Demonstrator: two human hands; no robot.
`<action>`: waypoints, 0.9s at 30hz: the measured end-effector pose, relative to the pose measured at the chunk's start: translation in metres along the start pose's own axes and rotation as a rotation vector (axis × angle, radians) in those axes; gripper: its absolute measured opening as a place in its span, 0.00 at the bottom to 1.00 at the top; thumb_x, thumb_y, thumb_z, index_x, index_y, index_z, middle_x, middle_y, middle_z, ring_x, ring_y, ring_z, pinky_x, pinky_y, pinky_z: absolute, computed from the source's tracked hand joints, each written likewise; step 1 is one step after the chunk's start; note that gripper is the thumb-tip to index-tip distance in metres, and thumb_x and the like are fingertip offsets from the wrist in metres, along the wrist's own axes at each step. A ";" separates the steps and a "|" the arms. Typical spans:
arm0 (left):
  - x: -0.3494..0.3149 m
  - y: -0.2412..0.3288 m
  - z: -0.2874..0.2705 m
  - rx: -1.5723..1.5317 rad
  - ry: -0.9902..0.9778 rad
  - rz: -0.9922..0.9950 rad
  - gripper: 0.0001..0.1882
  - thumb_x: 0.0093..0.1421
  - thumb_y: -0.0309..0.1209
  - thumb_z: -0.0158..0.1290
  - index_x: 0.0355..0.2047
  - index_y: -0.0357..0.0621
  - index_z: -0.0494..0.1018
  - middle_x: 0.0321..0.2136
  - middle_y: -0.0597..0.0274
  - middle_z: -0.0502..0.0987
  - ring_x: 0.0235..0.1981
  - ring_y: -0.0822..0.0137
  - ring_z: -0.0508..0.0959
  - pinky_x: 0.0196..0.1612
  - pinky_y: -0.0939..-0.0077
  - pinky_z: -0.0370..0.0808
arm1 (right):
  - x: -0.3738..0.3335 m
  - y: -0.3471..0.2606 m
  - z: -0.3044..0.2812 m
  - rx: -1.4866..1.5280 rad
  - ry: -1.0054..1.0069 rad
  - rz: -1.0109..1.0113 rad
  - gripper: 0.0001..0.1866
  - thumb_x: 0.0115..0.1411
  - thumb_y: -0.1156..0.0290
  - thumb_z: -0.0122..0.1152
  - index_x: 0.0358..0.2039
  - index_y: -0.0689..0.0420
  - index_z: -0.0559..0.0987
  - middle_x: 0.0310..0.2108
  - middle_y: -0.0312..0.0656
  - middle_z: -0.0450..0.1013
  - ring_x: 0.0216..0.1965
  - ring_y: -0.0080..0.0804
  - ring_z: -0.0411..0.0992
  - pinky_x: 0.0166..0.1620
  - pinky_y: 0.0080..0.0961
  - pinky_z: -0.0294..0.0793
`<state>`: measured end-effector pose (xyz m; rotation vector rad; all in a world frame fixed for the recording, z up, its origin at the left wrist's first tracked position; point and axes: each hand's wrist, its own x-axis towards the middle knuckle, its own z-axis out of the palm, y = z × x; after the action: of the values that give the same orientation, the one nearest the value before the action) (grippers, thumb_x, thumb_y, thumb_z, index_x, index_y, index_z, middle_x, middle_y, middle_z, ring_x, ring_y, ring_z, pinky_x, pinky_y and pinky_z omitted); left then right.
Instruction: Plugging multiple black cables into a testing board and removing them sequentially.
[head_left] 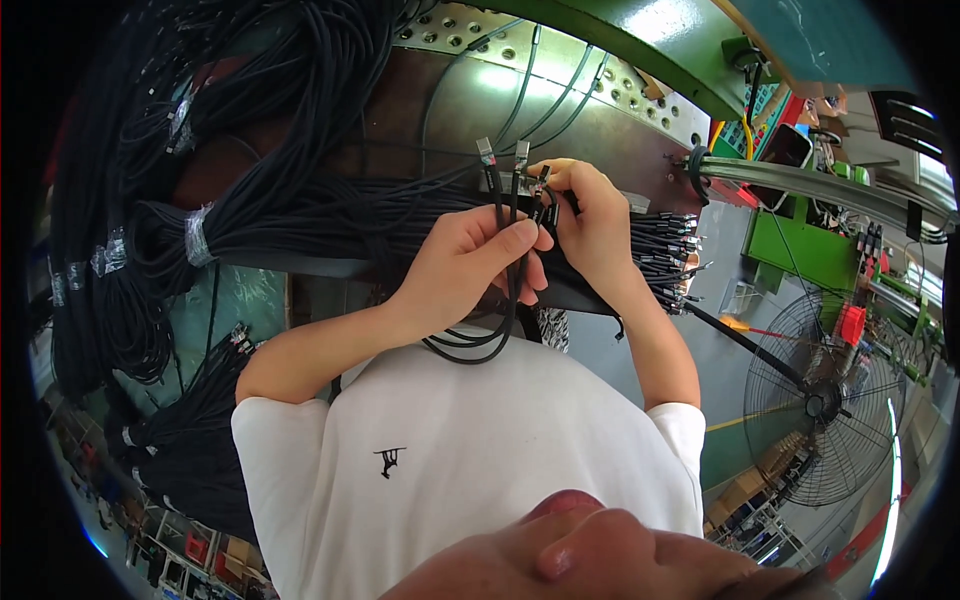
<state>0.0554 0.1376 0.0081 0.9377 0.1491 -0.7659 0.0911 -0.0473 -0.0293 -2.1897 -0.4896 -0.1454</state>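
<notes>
Several black cables [502, 200] are gripped in my left hand [460, 265], with the thumb pressed over them. Two of their metal plugs [486, 152] point up and away from me, side by side, and the slack hangs in loops [470, 352] in front of my shirt. Beside them, my right hand [597, 225] is closed with its fingers pinching a cable end [545, 178]; its exact tip is partly hidden. Behind and below both hands a thick bundle of black cables [340, 225] lies across the brown work surface [410, 100], its plug ends [675, 245] gathered at the right.
Coiled black cables [330, 60] tied with clear wrap [198, 235] pile up on the left. A perforated metal strip [510, 50] and a green machine frame [640, 30] run along the far side. To the right are a metal rail [800, 172] and a large fan [822, 402].
</notes>
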 end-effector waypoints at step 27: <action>-0.002 -0.009 0.002 0.057 -0.024 -0.020 0.14 0.67 0.36 0.45 0.36 0.36 0.72 0.22 0.60 0.76 0.22 0.72 0.77 0.27 0.82 0.73 | -0.005 0.004 -0.005 -0.028 -0.021 -0.018 0.10 0.46 0.83 0.60 0.29 0.58 0.72 0.34 0.37 0.75 0.36 0.39 0.73 0.40 0.33 0.70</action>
<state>0.0472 0.1339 0.0043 0.9814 0.1160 -0.8030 0.0882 -0.0544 -0.0303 -2.2170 -0.5218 -0.1401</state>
